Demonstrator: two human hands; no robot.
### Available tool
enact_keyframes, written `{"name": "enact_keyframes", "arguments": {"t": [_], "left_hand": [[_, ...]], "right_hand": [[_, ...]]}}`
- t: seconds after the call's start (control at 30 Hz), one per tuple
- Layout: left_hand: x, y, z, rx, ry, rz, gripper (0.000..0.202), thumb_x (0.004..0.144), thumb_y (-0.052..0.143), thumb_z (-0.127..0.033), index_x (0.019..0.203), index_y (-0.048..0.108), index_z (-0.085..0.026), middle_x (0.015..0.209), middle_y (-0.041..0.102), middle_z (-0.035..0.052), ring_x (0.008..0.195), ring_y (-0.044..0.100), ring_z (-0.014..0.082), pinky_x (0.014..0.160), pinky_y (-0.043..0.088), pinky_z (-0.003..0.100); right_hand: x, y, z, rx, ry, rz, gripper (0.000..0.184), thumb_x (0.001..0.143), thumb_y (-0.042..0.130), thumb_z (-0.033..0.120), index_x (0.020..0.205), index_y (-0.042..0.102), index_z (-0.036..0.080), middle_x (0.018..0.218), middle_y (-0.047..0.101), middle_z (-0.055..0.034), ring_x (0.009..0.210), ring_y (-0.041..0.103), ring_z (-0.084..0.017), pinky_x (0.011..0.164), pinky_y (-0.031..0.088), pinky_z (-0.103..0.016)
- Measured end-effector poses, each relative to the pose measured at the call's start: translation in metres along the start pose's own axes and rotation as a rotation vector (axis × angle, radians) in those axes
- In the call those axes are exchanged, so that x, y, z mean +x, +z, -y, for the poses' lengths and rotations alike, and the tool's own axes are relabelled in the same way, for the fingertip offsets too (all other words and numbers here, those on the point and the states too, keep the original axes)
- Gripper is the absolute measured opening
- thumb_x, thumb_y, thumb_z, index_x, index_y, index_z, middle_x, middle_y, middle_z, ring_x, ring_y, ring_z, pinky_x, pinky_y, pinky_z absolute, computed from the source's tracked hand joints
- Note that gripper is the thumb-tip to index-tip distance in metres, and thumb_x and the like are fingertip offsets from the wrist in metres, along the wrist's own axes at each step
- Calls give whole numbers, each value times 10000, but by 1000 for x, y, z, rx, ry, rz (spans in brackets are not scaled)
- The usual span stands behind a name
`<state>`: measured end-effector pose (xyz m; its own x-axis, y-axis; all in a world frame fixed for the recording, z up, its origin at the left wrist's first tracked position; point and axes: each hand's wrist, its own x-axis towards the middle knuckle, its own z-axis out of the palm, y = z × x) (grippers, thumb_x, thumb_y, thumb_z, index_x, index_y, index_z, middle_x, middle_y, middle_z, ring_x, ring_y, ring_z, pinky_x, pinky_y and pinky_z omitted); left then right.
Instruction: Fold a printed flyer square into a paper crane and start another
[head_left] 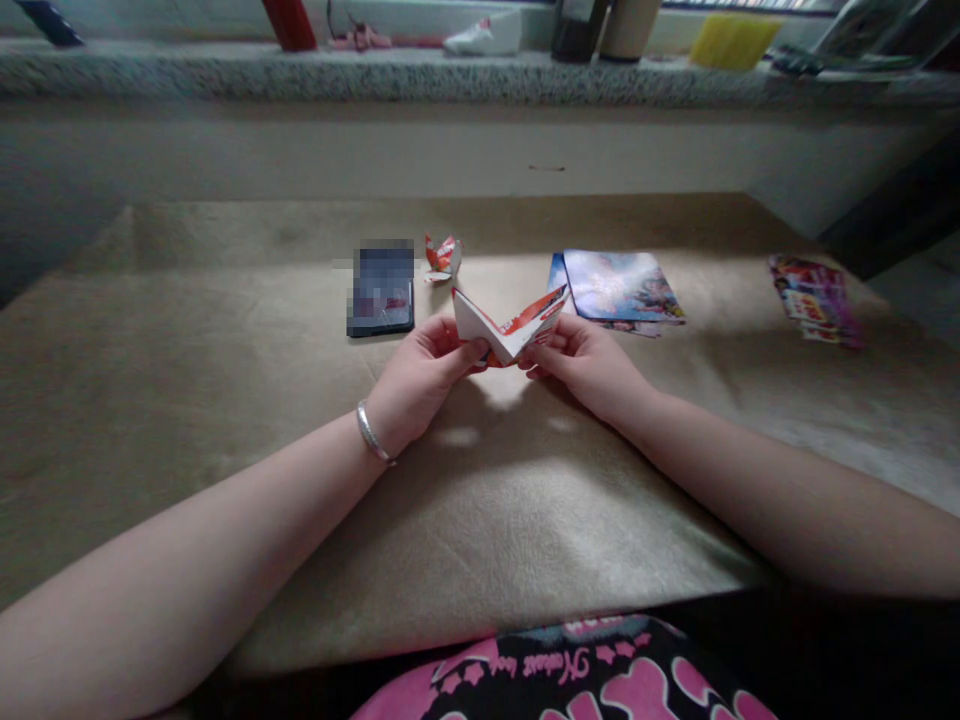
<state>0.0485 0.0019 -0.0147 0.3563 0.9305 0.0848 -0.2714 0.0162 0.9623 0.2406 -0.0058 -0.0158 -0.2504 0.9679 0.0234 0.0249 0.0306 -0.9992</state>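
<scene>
Beige leather-like tablecloth (pixel 480 530) lies beneath the left hand (pixel 426 375) and right hand (pixel 592 365), each closed in a thumb-and-finger pinch on the white-and-red V-shaped folded paper (pixel 510 345) between them, where uneven pulling could open folds whose sharpness cannot be confirmed.

Tan table (pixel 187 400) with dark device (pixel 382 292), small folded paper (pixel 444 258), printed sheets (pixel 626 285), colourful cards (pixel 816 300)

Likely home. Brown-covered table (pixel 187 400) by pale wall (pixel 262 150); speckled stone windowsill (pixel 450 85) above, cluttered with dark container (pixel 577 30), yellow object (pixel 733 42), red object (pixel 291 25), small pink object (pixel 364 38).
</scene>
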Motion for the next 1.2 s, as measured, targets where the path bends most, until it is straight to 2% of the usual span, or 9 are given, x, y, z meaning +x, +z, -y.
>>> {"name": "enact_keyframes", "arguments": {"t": [0.17, 0.3, 0.5, 0.63, 0.8, 1.07, 1.2], "left_hand": [[-2, 3, -1, 17, -2, -30, 294, 712, 761, -378, 841, 597, -172, 790, 674, -5, 709, 639, 106, 718, 521, 240], [-2, 4, -3, 74, -4, -30, 293, 713, 756, -375, 870, 609, -176, 824, 668, 2, 734, 633, 112, 727, 521, 246], [-3, 4, -4, 132, -36, -39, 275, 735, 736, -364, 870, 607, -162, 818, 660, 10, 722, 623, 102, 701, 524, 226], [-5, 5, -4, 171, -45, -8, 334, 727, 733, -400, 903, 581, -160, 817, 649, 18, 700, 622, 109, 643, 529, 221], [-5, 7, -4, 172, -56, 37, 393, 707, 753, -347, 974, 537, -157, 886, 642, 34, 756, 634, 126, 654, 538, 229], [-3, 9, -2, 252, -19, 52, 276, 773, 671, -272, 953, 499, -153, 806, 616, 7, 643, 594, 84, 593, 494, 198], [-3, 10, -1, 263, 12, 75, 264, 777, 656, -230, 967, 487, -161, 858, 620, 17, 678, 613, 96, 641, 508, 229]], "right_hand": [[-2, 2, 3, 11, -22, 50, 240, 727, 711, 344, 884, 601, 199, 800, 683, -1, 712, 614, -112, 657, 491, -254], [-1, 0, 2, 45, -13, 59, 263, 756, 680, 416, 883, 597, 201, 844, 690, -14, 709, 616, -115, 649, 499, -257], [-1, 2, 3, 103, 2, 111, 268, 764, 676, 416, 904, 598, 201, 852, 694, -17, 729, 624, -113, 666, 512, -245], [-1, 5, 2, 104, 16, 129, 307, 752, 677, 457, 888, 574, 201, 847, 696, -18, 712, 635, -119, 638, 518, -248], [-1, 6, 1, 100, 15, 122, 359, 745, 673, 497, 906, 549, 201, 810, 691, -10, 677, 638, -111, 625, 517, -243], [-1, 10, 4, 88, 19, 119, 265, 727, 695, 320, 871, 500, 213, 821, 668, 19, 656, 623, -97, 630, 516, -245], [0, 13, 4, 79, 15, 134, 255, 714, 688, 267, 869, 490, 221, 767, 636, 37, 647, 613, -101, 649, 531, -264]]}}
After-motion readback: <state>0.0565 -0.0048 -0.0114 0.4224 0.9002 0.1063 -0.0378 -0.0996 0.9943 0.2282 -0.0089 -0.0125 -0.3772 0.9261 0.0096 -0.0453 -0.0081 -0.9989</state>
